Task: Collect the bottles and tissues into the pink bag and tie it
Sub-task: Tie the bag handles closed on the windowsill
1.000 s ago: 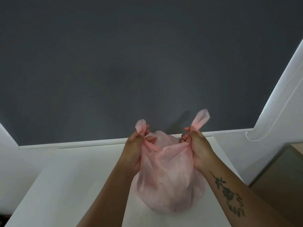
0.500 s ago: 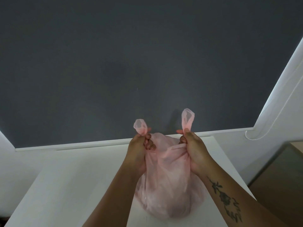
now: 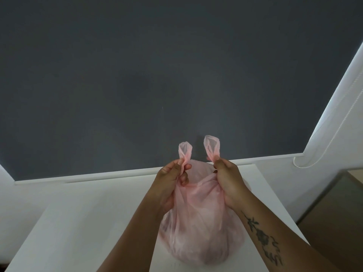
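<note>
Two hands fill my feed. Nearest me, the pink bag (image 3: pixel 200 232) sits bulging on the white bench (image 3: pixel 88 213), just below both hands. I see the left hand (image 3: pixel 170 179) pinching one handle loop (image 3: pixel 185 150) and the right hand (image 3: pixel 228 179) pinching the other loop (image 3: pixel 211 144), fingers curled tight on the plastic. Both loops stand closer together than half a second ago. Beyond them is a dark grey wall (image 3: pixel 157 75).
</note>
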`<state>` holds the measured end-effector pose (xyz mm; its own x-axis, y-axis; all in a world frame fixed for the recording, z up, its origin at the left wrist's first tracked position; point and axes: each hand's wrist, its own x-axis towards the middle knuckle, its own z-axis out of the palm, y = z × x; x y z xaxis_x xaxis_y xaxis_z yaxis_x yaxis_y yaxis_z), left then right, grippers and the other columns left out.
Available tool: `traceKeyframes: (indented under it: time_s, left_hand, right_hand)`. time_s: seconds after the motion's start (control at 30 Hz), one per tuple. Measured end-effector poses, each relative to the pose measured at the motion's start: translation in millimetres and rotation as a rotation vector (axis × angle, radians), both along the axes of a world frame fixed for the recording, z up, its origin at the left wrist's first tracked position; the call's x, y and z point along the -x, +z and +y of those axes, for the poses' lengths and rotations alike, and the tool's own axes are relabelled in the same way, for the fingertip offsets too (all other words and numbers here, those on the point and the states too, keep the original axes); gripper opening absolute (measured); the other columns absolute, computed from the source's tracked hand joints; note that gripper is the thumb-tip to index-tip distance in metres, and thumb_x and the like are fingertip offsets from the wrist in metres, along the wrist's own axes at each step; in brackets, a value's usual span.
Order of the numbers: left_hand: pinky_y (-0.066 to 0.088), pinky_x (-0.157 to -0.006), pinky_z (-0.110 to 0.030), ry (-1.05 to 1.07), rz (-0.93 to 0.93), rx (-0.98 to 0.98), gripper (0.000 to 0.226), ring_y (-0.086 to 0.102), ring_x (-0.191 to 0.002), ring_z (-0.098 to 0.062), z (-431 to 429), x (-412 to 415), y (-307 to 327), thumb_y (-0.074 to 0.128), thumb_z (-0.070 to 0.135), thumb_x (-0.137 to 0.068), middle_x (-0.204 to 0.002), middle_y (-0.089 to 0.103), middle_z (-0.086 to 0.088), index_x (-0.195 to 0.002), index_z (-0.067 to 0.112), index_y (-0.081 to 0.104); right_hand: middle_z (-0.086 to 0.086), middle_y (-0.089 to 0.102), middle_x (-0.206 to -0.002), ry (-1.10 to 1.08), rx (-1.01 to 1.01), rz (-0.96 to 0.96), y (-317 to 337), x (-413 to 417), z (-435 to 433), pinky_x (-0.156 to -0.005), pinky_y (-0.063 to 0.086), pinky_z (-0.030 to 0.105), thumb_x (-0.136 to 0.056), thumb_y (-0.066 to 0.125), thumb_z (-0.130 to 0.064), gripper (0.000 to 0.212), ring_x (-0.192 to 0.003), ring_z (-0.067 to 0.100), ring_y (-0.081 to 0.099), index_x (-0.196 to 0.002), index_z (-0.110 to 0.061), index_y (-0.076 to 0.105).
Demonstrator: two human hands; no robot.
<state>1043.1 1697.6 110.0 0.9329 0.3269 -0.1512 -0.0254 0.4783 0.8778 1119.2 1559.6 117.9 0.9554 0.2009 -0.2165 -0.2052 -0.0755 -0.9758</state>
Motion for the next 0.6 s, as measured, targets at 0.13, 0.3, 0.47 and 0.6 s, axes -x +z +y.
traceKeyframes:
  time_s: [0.13, 0.3, 0.47, 0.6]
  left_hand:
    - [0.038, -0.052, -0.021, -0.01, 0.029, -0.073, 0.014, 0.041, -0.047, -0.01, 0.3, -4.5, 2.2, 0.051, 0.016, -0.103, -0.079, 0.066, -0.002, -0.111, 0.008, 0.059]
    - [0.041, -0.048, -0.019, -0.143, 0.081, -0.077, 0.054, 0.04, -0.046, -0.01, 14.9, -9.5, 6.1, 0.055, 0.011, -0.101, -0.076, 0.066, -0.005, -0.152, 0.017, 0.037]
    - [0.039, -0.047, -0.018, -0.254, 0.065, -0.17, 0.061, 0.039, -0.045, -0.008, 15.8, -13.9, 14.2, 0.067, 0.023, -0.092, -0.077, 0.068, -0.004, -0.148, 0.021, 0.043]
    - [0.036, -0.045, -0.016, -0.283, 0.024, -0.181, 0.038, 0.037, -0.044, -0.006, 13.9, -14.8, 18.4, 0.068, 0.026, -0.085, -0.075, 0.065, -0.003, -0.122, 0.015, 0.063]
  right_hand:
    - [0.001, 0.065, -0.086, 0.067, -0.033, 0.0, 0.5, -0.7, -1.1, -0.066, 0.049, 0.031, -0.099, 0.044, -0.029, 0.025, -0.079, 0.021, 0.06, -0.103, -0.019, 0.066]
    - [-0.004, 0.075, -0.09, 0.039, -0.136, -0.068, 3.7, -0.2, -2.1, -0.067, 0.049, 0.031, -0.095, 0.061, -0.026, 0.01, -0.072, 0.017, 0.056, -0.1, -0.018, 0.062]
    - [-0.007, 0.065, -0.065, 0.088, -0.156, -0.045, 11.0, 0.8, 0.0, -0.06, 0.046, 0.028, -0.087, 0.071, -0.023, 0.01, -0.063, 0.014, 0.05, -0.087, -0.013, 0.072]
    - [0.0, 0.06, -0.069, 0.139, -0.116, -0.064, 10.7, -0.6, -0.2, -0.061, 0.045, 0.027, -0.085, 0.072, -0.021, 0.01, -0.064, 0.014, 0.049, -0.087, -0.011, 0.074]
